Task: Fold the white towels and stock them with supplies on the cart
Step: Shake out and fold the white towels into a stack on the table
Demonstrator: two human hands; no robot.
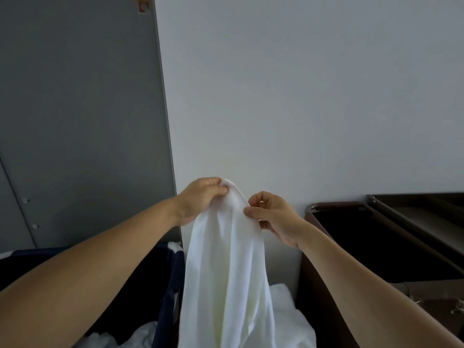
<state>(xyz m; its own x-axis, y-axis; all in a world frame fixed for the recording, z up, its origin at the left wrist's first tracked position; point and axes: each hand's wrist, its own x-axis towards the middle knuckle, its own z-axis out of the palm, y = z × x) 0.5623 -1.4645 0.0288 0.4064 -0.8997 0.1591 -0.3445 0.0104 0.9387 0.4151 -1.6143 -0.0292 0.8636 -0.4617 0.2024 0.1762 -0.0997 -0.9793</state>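
I count one white towel (226, 272), hanging toward 6 o'clock from two hands. The left hand (200, 197) grips its top corner and the right hand (273, 217) pinches its edge. One brown cart (376, 234) stands at 3 o'clock.

Both bare forearms reach up from the lower corners toward the frame's centre; the left hand (200, 199) grips with curled fingers; the right hand (275, 217) pinches between thumb and forefinger.
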